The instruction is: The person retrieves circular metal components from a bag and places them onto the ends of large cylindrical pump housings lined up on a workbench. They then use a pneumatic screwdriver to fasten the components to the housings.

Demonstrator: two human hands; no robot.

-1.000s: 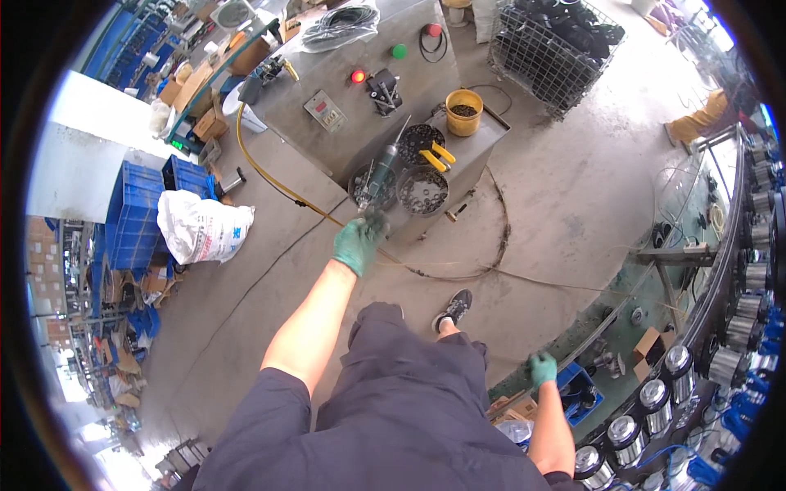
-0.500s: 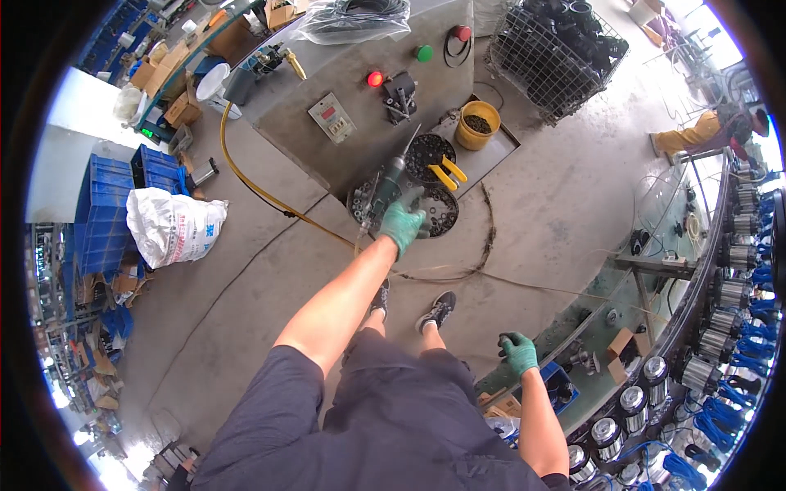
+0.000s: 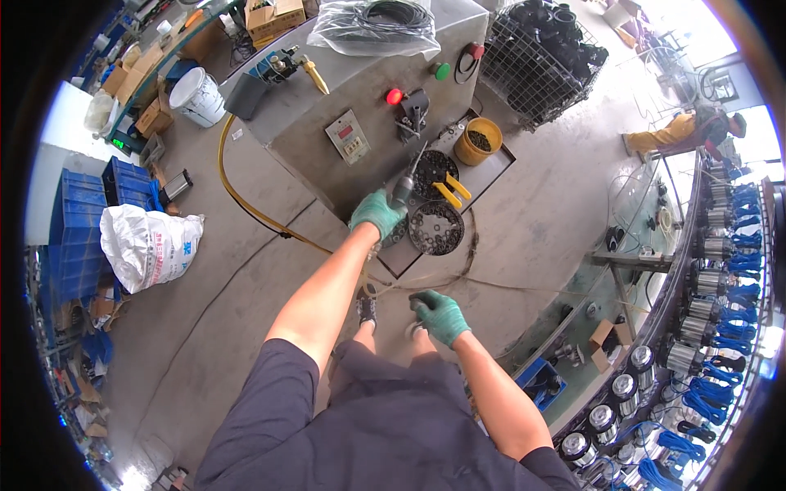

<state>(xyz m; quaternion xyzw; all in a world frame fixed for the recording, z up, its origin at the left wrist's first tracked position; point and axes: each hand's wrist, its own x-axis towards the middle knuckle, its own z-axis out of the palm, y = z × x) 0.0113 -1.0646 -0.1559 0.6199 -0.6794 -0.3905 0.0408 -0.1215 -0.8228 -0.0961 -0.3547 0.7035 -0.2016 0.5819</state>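
My left hand point(image 3: 377, 214), in a green glove, is wrapped round a dark pistol-shaped screwdriver point(image 3: 404, 190). Its long thin bit points up and away, over the dark round trays. My right hand point(image 3: 443, 317), also gloved in green, hovers in front of my body with its fingers curled inward. What lies in those fingers, if anything, I cannot make out. Close beyond the screwdriver are a tray of small black parts point(image 3: 426, 186) and a nearer tray of rings or nuts point(image 3: 449, 239). Pliers with yellow handles point(image 3: 452, 190) lie across the farther tray.
A yellow bucket point(image 3: 465, 150) of small screws stands by a grey metal cabinet point(image 3: 307, 155). A yellow hose point(image 3: 228, 176) loops down at left. Along the right runs a curved line of metal motors point(image 3: 643, 358) with blue cables. Another person point(image 3: 696, 131) works at far right.
My left hand has closed round the screwdriver and shifted slightly left. My right hand has come in leftward and forward, closer to the trays. The whole view has shifted a little.
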